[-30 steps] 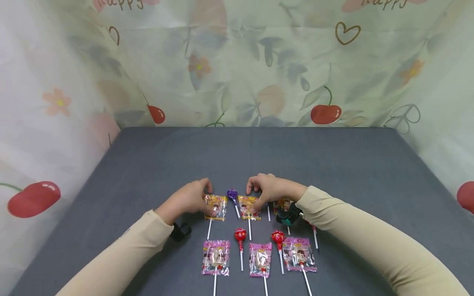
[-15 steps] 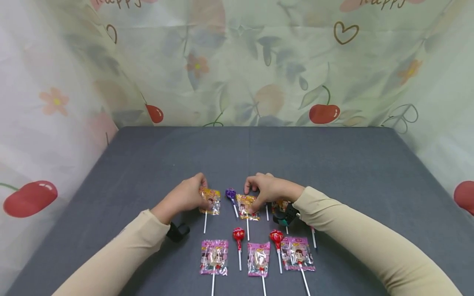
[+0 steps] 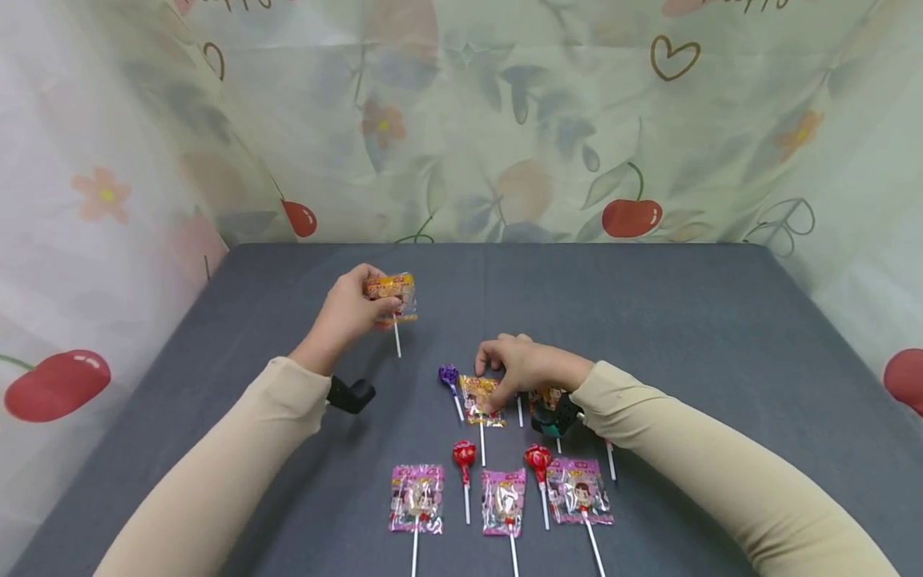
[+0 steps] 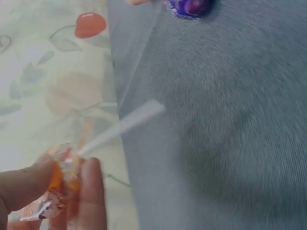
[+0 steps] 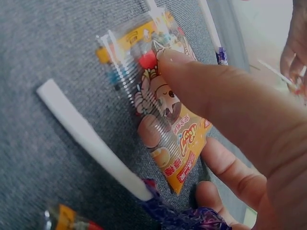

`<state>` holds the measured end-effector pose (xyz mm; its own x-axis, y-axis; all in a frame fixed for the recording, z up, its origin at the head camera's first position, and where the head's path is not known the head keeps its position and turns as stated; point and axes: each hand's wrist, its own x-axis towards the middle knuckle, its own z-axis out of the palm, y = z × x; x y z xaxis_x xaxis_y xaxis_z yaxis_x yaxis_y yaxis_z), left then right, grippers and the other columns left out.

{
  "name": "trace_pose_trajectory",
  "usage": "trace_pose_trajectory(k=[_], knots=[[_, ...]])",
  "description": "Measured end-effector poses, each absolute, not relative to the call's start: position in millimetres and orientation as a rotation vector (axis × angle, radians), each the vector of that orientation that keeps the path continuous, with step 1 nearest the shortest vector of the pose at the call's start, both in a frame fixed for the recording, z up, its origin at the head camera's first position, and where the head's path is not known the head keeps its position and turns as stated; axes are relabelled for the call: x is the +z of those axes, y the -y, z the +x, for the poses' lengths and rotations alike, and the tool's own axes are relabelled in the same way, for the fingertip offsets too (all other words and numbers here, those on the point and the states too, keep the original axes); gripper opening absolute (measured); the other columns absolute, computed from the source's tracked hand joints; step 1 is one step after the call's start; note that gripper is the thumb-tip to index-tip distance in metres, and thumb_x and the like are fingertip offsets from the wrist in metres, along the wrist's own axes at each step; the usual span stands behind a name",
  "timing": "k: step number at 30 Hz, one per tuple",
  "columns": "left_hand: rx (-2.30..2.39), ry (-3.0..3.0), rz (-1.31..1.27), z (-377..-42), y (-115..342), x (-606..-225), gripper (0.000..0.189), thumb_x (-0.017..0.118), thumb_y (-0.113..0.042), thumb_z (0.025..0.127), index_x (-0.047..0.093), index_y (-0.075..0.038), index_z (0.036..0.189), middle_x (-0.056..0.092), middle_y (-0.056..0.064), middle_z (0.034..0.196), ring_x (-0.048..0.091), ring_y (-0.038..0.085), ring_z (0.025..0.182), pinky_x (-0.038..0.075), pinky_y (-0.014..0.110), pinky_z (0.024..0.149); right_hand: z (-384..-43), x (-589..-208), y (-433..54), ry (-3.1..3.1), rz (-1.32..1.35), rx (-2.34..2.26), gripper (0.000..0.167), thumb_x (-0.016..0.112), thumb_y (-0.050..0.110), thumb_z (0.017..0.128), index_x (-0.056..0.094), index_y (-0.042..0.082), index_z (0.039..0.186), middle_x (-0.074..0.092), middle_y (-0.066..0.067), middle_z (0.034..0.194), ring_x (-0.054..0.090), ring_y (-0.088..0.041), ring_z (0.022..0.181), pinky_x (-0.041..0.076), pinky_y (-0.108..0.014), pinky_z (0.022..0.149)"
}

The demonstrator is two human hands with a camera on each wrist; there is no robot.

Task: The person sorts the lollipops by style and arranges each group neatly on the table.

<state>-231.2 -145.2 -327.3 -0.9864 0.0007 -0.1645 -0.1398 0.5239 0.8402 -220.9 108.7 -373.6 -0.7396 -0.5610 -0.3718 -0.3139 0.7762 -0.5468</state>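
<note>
Raised over the far left-centre of the table, my left hand [image 3: 342, 314] pinches a lollipop in an orange wrapper [image 3: 401, 290]. Its white stick [image 4: 127, 125] points away from the fingers in the left wrist view. My right hand [image 3: 534, 365] grips a second orange-wrapped lollipop [image 3: 476, 393] lying on the table. In the right wrist view the thumb [image 5: 184, 72] presses on that packet's face, and other fingers are at its edge. A purple lollipop [image 3: 449, 375] lies just left of this packet. Another orange packet [image 3: 546, 399] is partly hidden under my right wrist.
Nearer me lie pink-wrapped lollipops [image 3: 418, 497] in a row, with red lollipops [image 3: 465, 454] between them. More sticks show around my right wrist. The grey table [image 3: 634, 296] meets a patterned curtain [image 3: 461, 160] at its far edge.
My left hand has lifted its orange-wrapped lollipop off the row and carried it away from me, slightly left. My right hand has stayed on the second orange packet.
</note>
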Motion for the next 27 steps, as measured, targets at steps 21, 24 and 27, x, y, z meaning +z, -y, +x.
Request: trace_pose_trajectory(k=[21, 24, 27], knots=[[1.766, -2.275, -0.498, -258.1, 111.4, -377.1, 0.044, 0.066, -0.006, 0.091, 0.044, -0.004, 0.130, 0.057, 0.013, 0.121, 0.058, 0.014, 0.088, 0.052, 0.024, 0.070, -221.6, -371.7, -111.9, -2.428, -0.655, -0.613, 0.039, 0.087, 0.028, 0.070, 0.059, 0.020, 0.095, 0.045, -0.005, 0.098, 0.034, -0.025, 0.094, 0.029, -0.034, 0.072], [1.731, -2.336, -0.546, -258.8, 109.2, -380.4, 0.036, 0.069, -0.008, 0.089, 0.050, -0.005, 0.119, 0.059, 0.010, 0.106, 0.058, 0.010, 0.077, 0.051, 0.023, 0.064, -221.8, -372.7, -111.3, -2.424, -0.656, -0.617, 0.039, 0.087, 0.029, 0.070, 0.059, 0.020, 0.095, 0.046, -0.005, 0.098, 0.034, -0.025, 0.094, 0.029, -0.034, 0.072], [1.749, -2.334, -0.581, -258.7, 108.7, -382.1, 0.035, 0.070, -0.005, 0.087, 0.052, -0.005, 0.117, 0.058, 0.010, 0.099, 0.058, 0.008, 0.066, 0.053, 0.023, 0.060, -222.1, -373.4, -110.3, -2.422, -0.657, -0.624, 0.039, 0.087, 0.029, 0.070, 0.059, 0.020, 0.095, 0.046, -0.004, 0.098, 0.034, -0.024, 0.093, 0.029, -0.034, 0.071]])
